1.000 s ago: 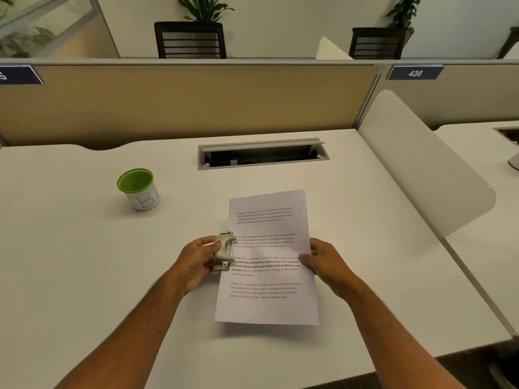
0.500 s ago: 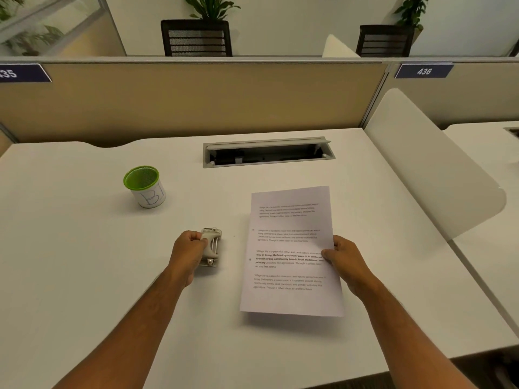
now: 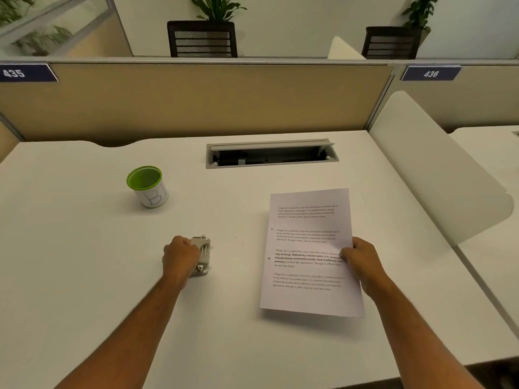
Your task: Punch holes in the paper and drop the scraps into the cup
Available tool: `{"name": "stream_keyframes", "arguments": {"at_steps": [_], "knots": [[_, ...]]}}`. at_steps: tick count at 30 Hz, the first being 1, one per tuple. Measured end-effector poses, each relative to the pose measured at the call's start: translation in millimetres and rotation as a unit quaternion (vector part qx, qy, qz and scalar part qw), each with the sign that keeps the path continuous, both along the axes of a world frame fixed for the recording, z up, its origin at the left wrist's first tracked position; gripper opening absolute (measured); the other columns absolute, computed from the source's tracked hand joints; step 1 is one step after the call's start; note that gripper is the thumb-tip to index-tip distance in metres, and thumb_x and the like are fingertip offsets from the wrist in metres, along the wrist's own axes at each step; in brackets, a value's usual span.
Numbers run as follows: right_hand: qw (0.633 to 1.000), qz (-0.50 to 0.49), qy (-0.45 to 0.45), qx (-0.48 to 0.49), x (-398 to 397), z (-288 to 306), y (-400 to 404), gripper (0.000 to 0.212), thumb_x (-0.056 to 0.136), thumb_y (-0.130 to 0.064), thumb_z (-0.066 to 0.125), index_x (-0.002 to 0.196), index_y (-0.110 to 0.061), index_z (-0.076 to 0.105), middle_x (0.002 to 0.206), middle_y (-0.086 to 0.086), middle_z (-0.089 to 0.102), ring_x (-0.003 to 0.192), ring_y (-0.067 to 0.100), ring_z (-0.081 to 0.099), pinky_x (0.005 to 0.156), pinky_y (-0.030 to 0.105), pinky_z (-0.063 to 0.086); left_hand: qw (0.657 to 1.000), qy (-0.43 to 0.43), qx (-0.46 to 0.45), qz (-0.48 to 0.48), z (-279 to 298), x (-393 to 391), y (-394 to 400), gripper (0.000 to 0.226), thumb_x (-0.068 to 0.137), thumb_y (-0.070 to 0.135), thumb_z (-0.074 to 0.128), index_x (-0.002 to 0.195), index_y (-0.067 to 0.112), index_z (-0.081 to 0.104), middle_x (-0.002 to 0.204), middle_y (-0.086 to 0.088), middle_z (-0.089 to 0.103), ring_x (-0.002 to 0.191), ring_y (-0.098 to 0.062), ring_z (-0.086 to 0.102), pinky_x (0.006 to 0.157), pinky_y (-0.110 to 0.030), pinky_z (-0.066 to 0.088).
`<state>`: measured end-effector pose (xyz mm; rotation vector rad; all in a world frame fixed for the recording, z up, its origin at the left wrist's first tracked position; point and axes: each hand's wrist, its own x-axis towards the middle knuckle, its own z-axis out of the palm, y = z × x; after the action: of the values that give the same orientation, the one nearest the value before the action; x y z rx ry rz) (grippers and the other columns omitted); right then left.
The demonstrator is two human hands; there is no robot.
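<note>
- Already the paper [image 3: 310,252] shows two small holes along its left margin; it lies toward the right of the bench [image 3: 84,276], its right edge pinched by the right hand [image 3: 362,262].
- Well apart, the left hand [image 3: 179,258] is closed around the hole punch [image 3: 201,256].
- Punching looks done, so the next move is probably to carry the punch to the green-rimmed cup [image 3: 147,186] and empty the scraps.

Both forearms reach forward over the desk [image 3: 84,262]. The left hand [image 3: 179,255] is fisted around the hole punch [image 3: 201,255] (knuckles up); the right hand [image 3: 362,258] pinches the paper [image 3: 306,242] at its right edge.
</note>
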<state>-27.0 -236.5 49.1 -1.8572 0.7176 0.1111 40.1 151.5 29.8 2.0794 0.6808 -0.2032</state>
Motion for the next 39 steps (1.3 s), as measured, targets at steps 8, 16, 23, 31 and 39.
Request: {"name": "stream_keyframes", "arguments": {"at_steps": [8, 16, 23, 31, 39], "knots": [[1.0, 0.01, 0.01, 0.021, 8.7, 2.0, -2.1, 0.024, 0.082, 0.0, 0.053, 0.093, -0.018, 0.064, 0.092, 0.002, 0.076, 0.071, 0.028, 0.076, 0.053, 0.035, 0.063, 0.996, 0.013, 0.093, 0.001, 4.2, -1.3, -7.0, 0.027, 0.084, 0.015, 0.054, 0.109, 0.006, 0.061, 0.12, -0.022, 0.053, 0.112, -0.039, 0.049, 0.09, -0.046, 0.051], [0.997, 0.032, 0.02, 0.062, 26.1, 3.4, -6.4, 0.026, 0.081, 0.002, 0.054, 0.097, -0.014, 0.066, 0.093, 0.004, 0.077, 0.077, 0.032, 0.077, 0.066, 0.043, 0.066, 0.981, -0.102, -0.021, -0.166, 22.6, -2.1, -80.0, 0.017, 0.094, 0.022, 0.059, 0.111, 0.022, 0.064, 0.106, 0.004, 0.064, 0.094, -0.015, 0.063, 0.075, -0.029, 0.049], [0.995, 0.051, 0.02, 0.086, 41.0, 3.0, -21.7, 0.027, 0.083, 0.003, 0.054, 0.1, -0.014, 0.067, 0.092, 0.001, 0.079, 0.075, 0.027, 0.078, 0.062, 0.038, 0.064, 0.961, 0.029, -0.218, -0.165, 17.7, 18.0, -132.8, 0.013, 0.096, 0.015, 0.058, 0.098, 0.008, 0.068, 0.091, -0.003, 0.078, 0.083, -0.019, 0.076, 0.069, -0.03, 0.061], [1.0, 0.015, -0.014, 0.008, 82.9, 2.1, -72.5, 0.016, 0.085, -0.004, 0.061, 0.095, -0.016, 0.066, 0.092, 0.003, 0.078, 0.075, 0.025, 0.077, 0.074, 0.048, 0.065, 0.969, 0.005, -0.208, -0.135, 15.9, 61.1, -194.5, 0.011, 0.092, 0.008, 0.062, 0.087, 0.004, 0.071, 0.089, -0.004, 0.078, 0.081, -0.023, 0.075, 0.074, -0.039, 0.063], [0.996, -0.002, -0.012, -0.087, 148.4, 0.7, -109.0, 0.024, 0.088, -0.009, 0.061, 0.111, -0.016, 0.06, 0.107, 0.006, 0.069, 0.089, 0.028, 0.071, 0.081, 0.044, 0.061, 0.987, -0.031, -0.106, -0.116, 12.9, 111.2, -252.8, 0.009, 0.087, 0.011, 0.069, 0.078, 0.011, 0.073, 0.083, 0.003, 0.077, 0.067, -0.013, 0.071, 0.052, -0.023, 0.054]]}}
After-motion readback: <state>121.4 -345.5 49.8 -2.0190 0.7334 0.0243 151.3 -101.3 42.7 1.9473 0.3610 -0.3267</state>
